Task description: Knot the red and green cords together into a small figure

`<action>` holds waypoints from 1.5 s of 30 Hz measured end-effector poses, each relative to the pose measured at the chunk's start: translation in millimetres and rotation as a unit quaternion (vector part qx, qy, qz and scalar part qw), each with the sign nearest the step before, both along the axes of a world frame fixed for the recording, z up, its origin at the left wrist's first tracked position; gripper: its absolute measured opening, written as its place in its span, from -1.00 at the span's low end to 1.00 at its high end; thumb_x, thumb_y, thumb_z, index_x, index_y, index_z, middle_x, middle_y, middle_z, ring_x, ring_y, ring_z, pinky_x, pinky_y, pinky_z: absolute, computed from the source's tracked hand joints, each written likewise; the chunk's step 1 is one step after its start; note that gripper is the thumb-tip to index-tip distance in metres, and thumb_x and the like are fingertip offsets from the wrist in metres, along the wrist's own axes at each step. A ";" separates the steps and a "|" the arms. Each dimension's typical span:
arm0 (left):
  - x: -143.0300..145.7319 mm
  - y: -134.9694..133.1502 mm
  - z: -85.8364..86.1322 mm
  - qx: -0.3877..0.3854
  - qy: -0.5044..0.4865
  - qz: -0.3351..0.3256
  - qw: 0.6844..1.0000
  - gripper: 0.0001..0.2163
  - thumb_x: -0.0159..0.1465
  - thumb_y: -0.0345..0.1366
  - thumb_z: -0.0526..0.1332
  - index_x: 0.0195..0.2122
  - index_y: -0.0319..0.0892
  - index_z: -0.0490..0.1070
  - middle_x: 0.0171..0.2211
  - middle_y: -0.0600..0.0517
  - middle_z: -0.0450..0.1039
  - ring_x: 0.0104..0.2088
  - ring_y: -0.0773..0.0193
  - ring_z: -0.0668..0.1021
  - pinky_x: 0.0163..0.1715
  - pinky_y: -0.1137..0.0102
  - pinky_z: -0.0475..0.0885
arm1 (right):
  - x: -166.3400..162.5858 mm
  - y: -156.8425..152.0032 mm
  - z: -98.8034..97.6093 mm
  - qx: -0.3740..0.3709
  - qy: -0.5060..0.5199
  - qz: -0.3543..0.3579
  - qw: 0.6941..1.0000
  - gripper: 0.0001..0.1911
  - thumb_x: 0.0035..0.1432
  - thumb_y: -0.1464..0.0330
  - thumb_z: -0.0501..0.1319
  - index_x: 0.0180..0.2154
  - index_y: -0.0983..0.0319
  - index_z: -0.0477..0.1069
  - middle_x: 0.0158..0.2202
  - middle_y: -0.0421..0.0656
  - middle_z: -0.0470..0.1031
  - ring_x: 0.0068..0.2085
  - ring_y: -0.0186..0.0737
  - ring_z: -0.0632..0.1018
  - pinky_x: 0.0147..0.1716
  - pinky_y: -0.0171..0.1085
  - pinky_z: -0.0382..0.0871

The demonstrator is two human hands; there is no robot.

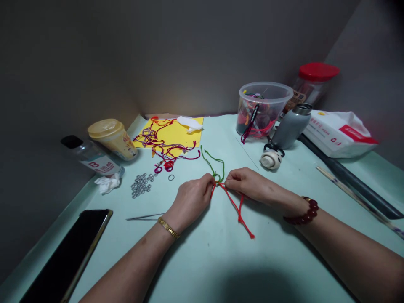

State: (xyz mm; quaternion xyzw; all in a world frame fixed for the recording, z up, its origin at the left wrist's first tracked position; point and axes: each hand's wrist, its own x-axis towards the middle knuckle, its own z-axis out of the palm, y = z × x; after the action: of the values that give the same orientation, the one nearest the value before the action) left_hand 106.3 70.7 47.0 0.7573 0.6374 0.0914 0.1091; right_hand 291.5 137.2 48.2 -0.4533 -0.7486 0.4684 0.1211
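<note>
My left hand (192, 198) and my right hand (249, 184) meet over the pale green table (205, 261), fingers pinched on a knot (217, 181) where a green cord (214, 164) joins a red cord (238, 208). The green cord trails away toward the back. The red cord runs toward me and to the right, ending in a frayed tip. A gold bracelet sits on my left wrist and a dark red bead bracelet on my right.
A pile of small metal rings (141, 184), tweezers (145, 217) and a dark phone (67, 256) lie left. Yellow paper (176, 132) carries tangled cords. A lidded cup (112, 138), bottle (91, 158), clear tub (263, 109), grey flask (290, 126), red-lidded jar (312, 86) and white bag (339, 132) stand behind.
</note>
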 end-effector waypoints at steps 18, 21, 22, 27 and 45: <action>1.9 -1.2 2.7 -0.001 -0.009 0.001 1.000 -0.83 0.37 -0.32 -0.01 -0.16 -0.11 0.35 -0.38 0.04 0.55 -0.39 0.21 0.57 -0.43 0.40 0.26 | 54.1 15.5 50.7 0.192 -0.177 0.081 0.962 -0.87 0.05 0.33 0.24 -0.49 0.18 0.53 -0.49 -0.12 0.46 -0.40 -0.20 0.39 -0.43 -0.27 0.16; 2.9 -0.9 2.8 -0.003 -0.008 0.009 1.000 -0.85 0.37 -0.29 0.01 -0.17 -0.10 0.35 -0.37 0.04 0.56 -0.36 0.20 0.58 -0.43 0.40 0.26 | 32.1 5.6 41.2 0.279 -0.167 0.036 0.945 -0.93 0.06 0.38 0.24 -0.39 0.20 0.51 -0.38 -0.07 0.49 -0.29 -0.13 0.41 -0.30 -0.23 0.18; 3.2 -0.7 2.6 -0.003 -0.007 0.013 1.000 -0.86 0.37 -0.28 0.02 -0.18 -0.10 0.35 -0.36 0.04 0.57 -0.35 0.20 0.58 -0.42 0.40 0.27 | 22.2 0.9 35.5 0.285 -0.141 0.034 0.948 -0.91 0.10 0.42 0.20 -0.39 0.21 0.49 -0.36 -0.08 0.48 -0.29 -0.16 0.41 -0.28 -0.24 0.18; 2.9 0.1 -0.8 -0.003 -0.004 0.017 1.000 -0.84 0.38 -0.22 0.03 -0.17 -0.10 0.36 -0.36 0.04 0.57 -0.33 0.18 0.59 -0.42 0.40 0.28 | -12.8 -15.3 3.3 0.255 -0.098 0.042 0.961 -0.88 0.19 0.45 0.11 -0.38 0.23 0.38 -0.32 -0.14 0.42 -0.35 -0.28 0.39 -0.36 -0.31 0.14; 10.2 0.7 1.6 -0.007 -0.038 0.049 0.998 -0.82 0.38 -0.31 -0.02 -0.24 -0.14 0.36 -0.42 0.03 0.50 -0.40 0.21 0.52 -0.45 0.38 0.20 | -23.0 -12.6 -11.7 0.215 -0.065 -0.015 0.974 -0.88 0.06 0.50 0.07 -0.46 0.18 0.26 -0.56 -0.27 0.35 -0.52 -0.33 0.27 -0.50 -0.31 -0.02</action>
State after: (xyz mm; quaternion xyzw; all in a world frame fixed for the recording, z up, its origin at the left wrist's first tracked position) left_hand 116.4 71.4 48.6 0.7206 0.6696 0.1203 0.1341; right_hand 268.5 124.6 36.5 -0.4572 -0.8311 0.2647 0.1739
